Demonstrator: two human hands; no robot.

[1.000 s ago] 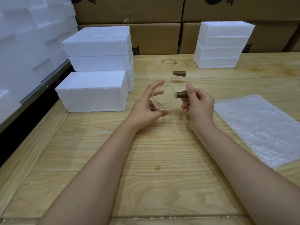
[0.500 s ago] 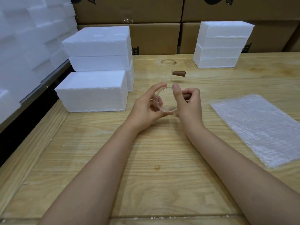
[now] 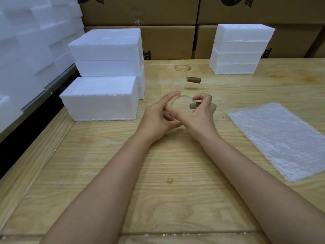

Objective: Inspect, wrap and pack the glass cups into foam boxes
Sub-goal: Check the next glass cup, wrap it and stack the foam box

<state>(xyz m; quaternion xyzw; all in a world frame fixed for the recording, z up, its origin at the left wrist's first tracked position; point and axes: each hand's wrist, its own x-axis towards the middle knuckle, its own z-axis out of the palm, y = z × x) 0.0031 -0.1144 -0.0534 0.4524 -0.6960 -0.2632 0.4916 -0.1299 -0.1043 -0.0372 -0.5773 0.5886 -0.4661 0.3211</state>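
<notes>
Cup (image 3: 181,107) is being held just above the table (image 3: 158,182), at the centre of the view. It is lying tipped on its side, with its wooden handle (image 3: 193,106) showing at three o'clock of the glass.

Progress, as judged: the inspection step is under way and nothing beyond it is showing as done.
- The wrap (image 3: 274,138) is lying flat and unfolded at four o'clock of the hands, well apart from them.
- A second cup (image 3: 178,80) is standing upright and bare at twelve o'clock, near the held one but not touching it.
- The nearest box (image 3: 100,99) is sitting at nine o'clock with more boxes stacked behind it. A further stack (image 3: 241,48) is standing at one o'clock. All are appearing closed, and whether any is already holding a cup cannot be told.
- Finishing the check, then wrapping and boxing both cups, is what is remaining.

Fingers:
- The left hand (image 3: 158,117) is grasping the glass. Its thumb (image 3: 173,95) is hooking over the upper rim, and the other fingers are curling round the far side, partly visible through the glass.
- The right hand (image 3: 202,117) is gripping the handle, with its fingers (image 3: 204,99) curling closely round the wood.
- Neither hand is lying released, and both are closing about the cup without appearing tightly clenched.
</notes>
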